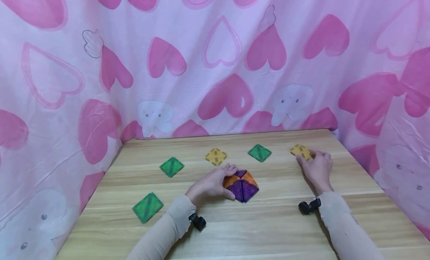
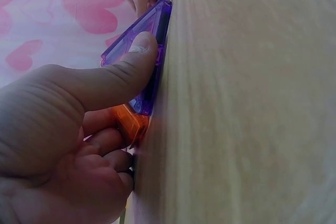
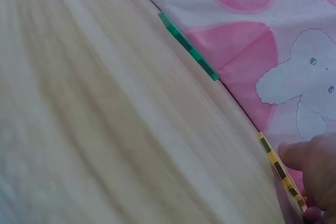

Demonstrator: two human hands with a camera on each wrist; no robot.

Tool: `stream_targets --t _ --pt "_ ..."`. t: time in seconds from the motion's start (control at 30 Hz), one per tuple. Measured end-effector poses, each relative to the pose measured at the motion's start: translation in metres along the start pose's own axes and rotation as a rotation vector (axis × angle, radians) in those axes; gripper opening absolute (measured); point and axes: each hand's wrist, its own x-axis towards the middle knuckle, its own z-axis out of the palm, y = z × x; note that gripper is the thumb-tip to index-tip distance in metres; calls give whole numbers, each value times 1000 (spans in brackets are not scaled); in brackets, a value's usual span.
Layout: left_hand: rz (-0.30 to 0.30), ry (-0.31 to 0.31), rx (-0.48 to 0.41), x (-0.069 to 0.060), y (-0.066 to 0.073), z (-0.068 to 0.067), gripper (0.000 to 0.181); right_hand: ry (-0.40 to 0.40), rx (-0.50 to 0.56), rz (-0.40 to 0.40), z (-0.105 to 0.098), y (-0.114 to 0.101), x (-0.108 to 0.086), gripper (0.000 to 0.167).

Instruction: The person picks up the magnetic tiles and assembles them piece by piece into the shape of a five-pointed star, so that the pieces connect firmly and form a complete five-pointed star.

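Observation:
Near the middle of the table lies a cluster of purple tiles (image 1: 248,191) and orange tiles (image 1: 250,179), joined together. My left hand (image 1: 215,182) grips its left side, the thumb on a purple tile (image 2: 142,51) and fingers curled by an orange tile (image 2: 131,123) in the left wrist view. At the back right, my right hand (image 1: 317,170) pinches the near right edge of a yellow tile (image 1: 300,152) at table level; the right wrist view shows this yellow tile (image 3: 281,170) edge-on beside the fingers.
Green tiles lie at the back (image 1: 259,153), back left (image 1: 171,167) and front left (image 1: 147,207). Another yellow tile (image 1: 216,156) is between two of them. A pink heart-patterned curtain (image 1: 221,66) stands along the back and sides of the wooden table (image 1: 255,234).

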Motion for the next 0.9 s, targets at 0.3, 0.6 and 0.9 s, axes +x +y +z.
stream_targets --t 0.3,0.6,0.9 --pt "2 -2 -2 0 1 0 106 15 10 -31 -4 5 1 59" --pt "-11 -9 -9 0 2 0 105 -31 55 -72 -14 8 -3 44" --pt "18 -12 3 0 0 -3 105 -195 43 -175 -22 10 -10 47"
